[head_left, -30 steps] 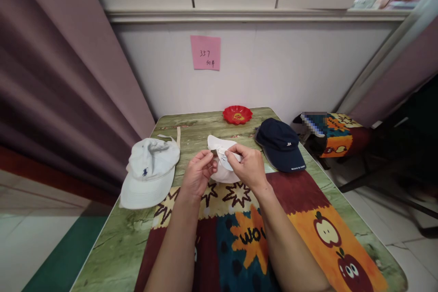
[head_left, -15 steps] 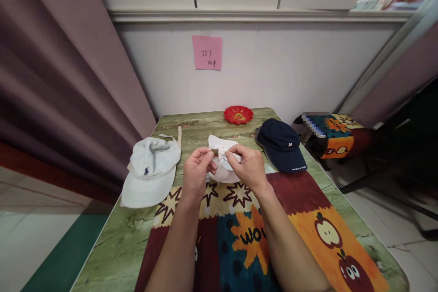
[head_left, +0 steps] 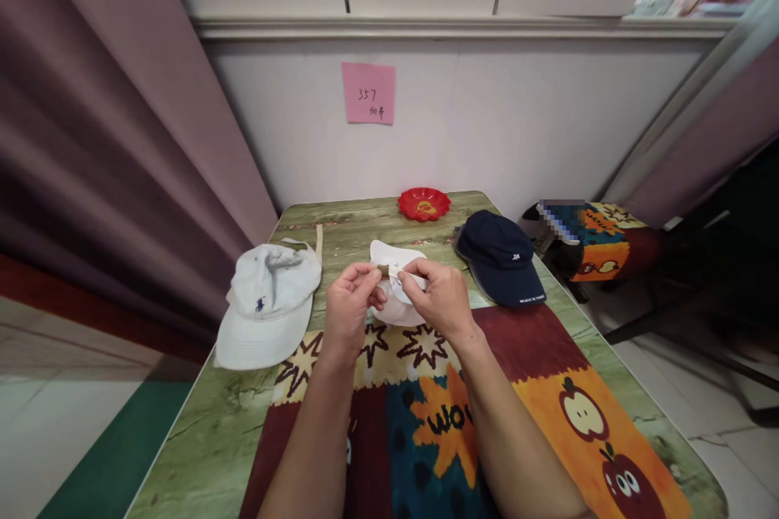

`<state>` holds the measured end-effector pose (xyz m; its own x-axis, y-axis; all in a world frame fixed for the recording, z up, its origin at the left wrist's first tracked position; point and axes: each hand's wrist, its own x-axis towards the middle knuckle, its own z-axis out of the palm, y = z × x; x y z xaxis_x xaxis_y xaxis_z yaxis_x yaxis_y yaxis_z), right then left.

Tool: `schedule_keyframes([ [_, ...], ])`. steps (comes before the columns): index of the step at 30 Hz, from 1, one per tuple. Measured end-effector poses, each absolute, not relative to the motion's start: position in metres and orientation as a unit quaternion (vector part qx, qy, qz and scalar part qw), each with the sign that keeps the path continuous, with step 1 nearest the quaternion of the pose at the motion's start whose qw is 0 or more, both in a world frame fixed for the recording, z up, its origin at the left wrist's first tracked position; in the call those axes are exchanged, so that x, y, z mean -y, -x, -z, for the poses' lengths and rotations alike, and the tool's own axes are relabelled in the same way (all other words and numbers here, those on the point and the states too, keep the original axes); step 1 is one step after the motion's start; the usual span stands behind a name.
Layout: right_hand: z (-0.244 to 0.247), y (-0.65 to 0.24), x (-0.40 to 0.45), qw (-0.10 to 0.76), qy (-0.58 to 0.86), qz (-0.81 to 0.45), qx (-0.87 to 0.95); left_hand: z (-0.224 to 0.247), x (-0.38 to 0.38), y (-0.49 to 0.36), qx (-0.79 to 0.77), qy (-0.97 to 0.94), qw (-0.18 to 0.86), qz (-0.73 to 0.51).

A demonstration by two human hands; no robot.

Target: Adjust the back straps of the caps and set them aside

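The hands hide much of the white cap (head_left: 397, 311), and the small brownish piece (head_left: 383, 269) is too tiny to identify. The left hand (head_left: 350, 304) pinches that piece; the right hand (head_left: 443, 298) pinches the cap's pale strap (head_left: 393, 271). The plain, soft-looking cap sits mid-table, between a pale cap (head_left: 265, 308) left and a navy cap (head_left: 500, 255) right.

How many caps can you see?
3: pale cap on the left, navy cap on the right, white cap between them, partly hidden by left hand and right hand.
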<state>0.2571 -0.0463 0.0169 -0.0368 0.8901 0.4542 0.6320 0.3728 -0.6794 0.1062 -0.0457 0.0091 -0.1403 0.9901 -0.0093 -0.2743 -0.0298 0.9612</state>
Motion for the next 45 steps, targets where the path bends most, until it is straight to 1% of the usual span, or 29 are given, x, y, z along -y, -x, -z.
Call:
schedule_keyframes([
  [17,-0.022,-0.258,0.049,0.409,0.534,-0.157,0.723,-0.009,0.047,-0.107,-0.461,-0.424,0.522,-0.578],
  [21,-0.022,-0.262,0.048,0.416,0.535,-0.181,0.713,-0.01,0.045,-0.102,-0.471,-0.409,0.507,-0.595],
  [27,-0.02,-0.266,0.046,0.43,0.537,-0.205,0.696,-0.009,0.043,-0.096,-0.474,-0.406,0.514,-0.588],
  [35,-0.017,-0.259,0.046,0.442,0.531,-0.217,0.69,-0.008,0.045,-0.103,-0.468,-0.403,0.552,-0.56],
  [40,-0.015,-0.263,0.044,0.453,0.51,-0.248,0.688,-0.007,0.044,-0.102,-0.458,-0.398,0.565,-0.559],
  [45,-0.014,-0.283,0.037,0.421,0.483,-0.312,0.702,-0.005,0.04,-0.09,-0.47,-0.371,0.548,-0.585],
])
